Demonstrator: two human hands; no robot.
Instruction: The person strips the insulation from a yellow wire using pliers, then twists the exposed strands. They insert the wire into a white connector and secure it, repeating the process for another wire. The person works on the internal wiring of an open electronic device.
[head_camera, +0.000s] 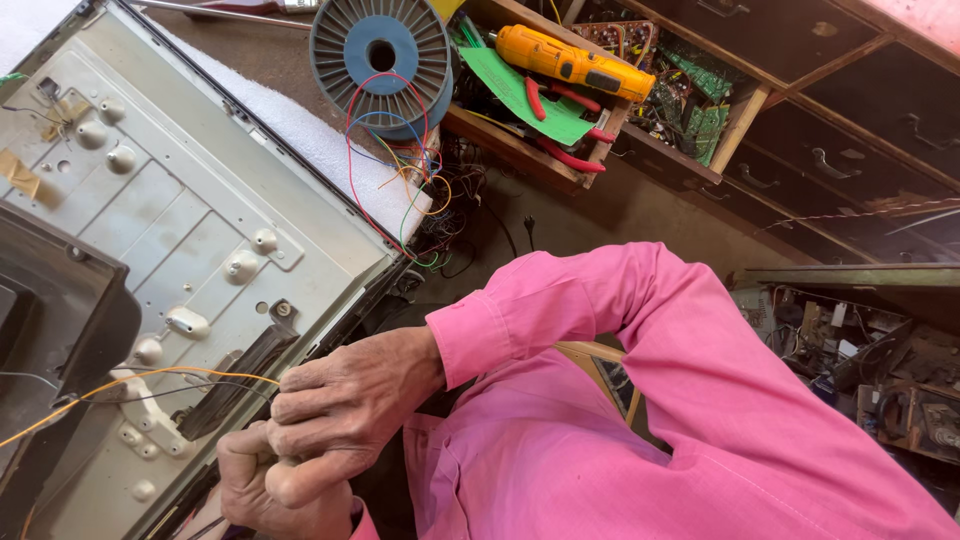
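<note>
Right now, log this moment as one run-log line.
left hand: closed, under right | right hand: closed over left | thin orange wire: runs toward hands | grey metal back panel: beside hands

We are looking at a bright pink shirt sleeve (640, 330) beside a pale grey metal back panel (170, 230), which an orange wire (130, 378) is crossing. We are also seeing a blue-grey wire spool (380, 55) trailing red, blue and green strands, and white foam (300, 135) edging the panel. In the brown wooden drawer (520, 150), a yellow-orange electric screwdriver (575, 62) is lying above a green sheet (520, 92) and red-handled pliers (560, 105).
</note>
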